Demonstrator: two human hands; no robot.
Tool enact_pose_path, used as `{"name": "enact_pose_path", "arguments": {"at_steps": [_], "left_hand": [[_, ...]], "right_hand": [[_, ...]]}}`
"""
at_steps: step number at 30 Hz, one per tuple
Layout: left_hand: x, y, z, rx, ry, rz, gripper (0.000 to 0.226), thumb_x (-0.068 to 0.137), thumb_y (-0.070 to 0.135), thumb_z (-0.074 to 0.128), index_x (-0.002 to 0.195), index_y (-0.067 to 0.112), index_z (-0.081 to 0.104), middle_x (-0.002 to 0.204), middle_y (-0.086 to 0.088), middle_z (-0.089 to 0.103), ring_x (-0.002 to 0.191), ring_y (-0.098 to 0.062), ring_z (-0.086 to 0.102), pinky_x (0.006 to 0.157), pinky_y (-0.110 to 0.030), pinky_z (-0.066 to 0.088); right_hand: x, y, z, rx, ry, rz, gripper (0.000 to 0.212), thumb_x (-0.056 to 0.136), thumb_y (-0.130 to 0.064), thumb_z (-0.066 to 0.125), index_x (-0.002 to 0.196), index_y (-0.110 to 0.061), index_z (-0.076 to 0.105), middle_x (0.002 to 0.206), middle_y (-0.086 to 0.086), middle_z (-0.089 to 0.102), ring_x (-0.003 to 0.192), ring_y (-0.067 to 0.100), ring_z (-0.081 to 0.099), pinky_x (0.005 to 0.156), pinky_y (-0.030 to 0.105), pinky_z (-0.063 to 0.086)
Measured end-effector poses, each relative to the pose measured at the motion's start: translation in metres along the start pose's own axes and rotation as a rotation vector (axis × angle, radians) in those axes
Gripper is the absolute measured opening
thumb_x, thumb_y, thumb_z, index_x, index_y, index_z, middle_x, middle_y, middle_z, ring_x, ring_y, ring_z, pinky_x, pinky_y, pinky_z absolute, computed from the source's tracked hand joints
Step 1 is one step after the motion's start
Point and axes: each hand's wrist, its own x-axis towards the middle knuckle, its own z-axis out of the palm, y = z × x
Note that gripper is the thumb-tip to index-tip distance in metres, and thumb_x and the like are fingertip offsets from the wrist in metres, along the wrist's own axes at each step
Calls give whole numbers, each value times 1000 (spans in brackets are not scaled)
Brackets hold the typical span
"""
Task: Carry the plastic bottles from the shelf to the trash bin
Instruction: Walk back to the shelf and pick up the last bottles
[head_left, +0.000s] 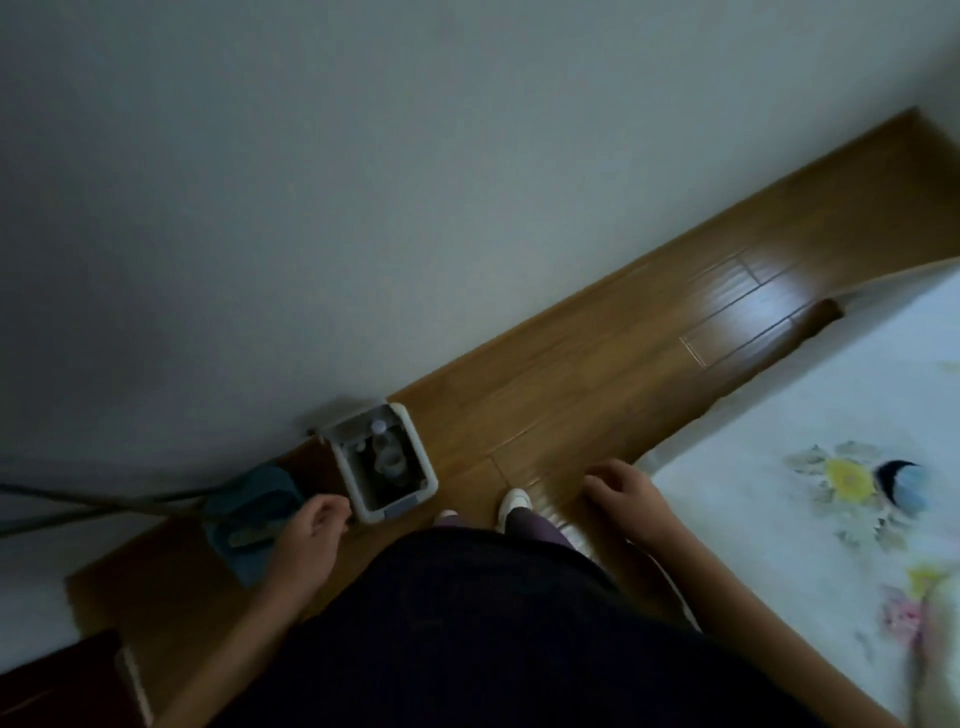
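Observation:
A small grey rectangular trash bin (422, 451) stands on the wooden floor against the wall. Clear plastic bottles (387, 453) lie inside it, one with a pale cap. My left hand (310, 531) hovers just left of the bin's near corner, fingers loosely curled, holding nothing. My right hand (626, 493) hangs to the right of the bin, near the bed's edge, fingers curled down and empty. No shelf is in view.
A blue dustpan (249, 512) lies on the floor left of the bin, with long dark handles (93, 506) running off to the left. A bed with a floral sheet (831, 493) fills the right side. My feet (514, 503) stand beside the bin. A dark piece of furniture (57, 680) sits bottom left.

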Motion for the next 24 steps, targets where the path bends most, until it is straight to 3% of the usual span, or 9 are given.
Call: {"name": "enact_pose_path", "arguments": {"at_steps": [3,6,10,12,15,20,24], "left_hand": [[20,26,6,32,-70,10,20,102,31,49,92,24,66,97,0,71,93,-20,68,81,-42,53],[43,61,21,52,-129,28,22,102,28,52,89,19,68,95,-5,73,91,-26,69,72,-36,50],[77,119,49,167,-204,119,22,101,24,53,89,17,69,94,-4,74,86,-23,70,72,-36,49],[102,143,66,236,-226,128,22,101,24,53,88,16,69,92,-7,74,83,-24,69,78,-42,54],[139,171,90,312,-235,96,21,100,29,54,90,18,68,92,-7,74,83,-27,71,79,-51,58],[153,236,128,316,-197,77,22,101,21,53,89,11,68,90,-15,74,78,-31,69,66,-35,51],[165,293,166,307,-188,120,22,99,15,55,81,11,68,83,-15,73,72,-31,66,64,-33,46]], "right_hand": [[-13,23,-2,163,92,64,28,97,-33,57,118,-16,65,108,1,70,95,12,67,84,31,55],[-25,49,-1,318,186,174,25,96,-28,59,116,-15,65,105,2,70,94,15,67,91,40,56],[-27,83,-18,414,253,304,20,95,-25,61,112,-15,63,102,4,68,93,16,65,84,34,53],[-20,103,-31,445,277,359,21,95,-27,61,112,-15,64,104,5,69,93,16,65,78,30,50],[-1,128,-49,459,253,443,22,95,-31,59,110,-17,67,105,2,70,91,12,64,74,28,49],[48,138,-97,507,137,562,20,96,-26,57,103,-10,67,94,7,70,86,20,68,82,36,58],[94,131,-162,505,123,459,22,96,-25,56,106,-8,66,95,8,70,83,20,67,77,33,54]]}}
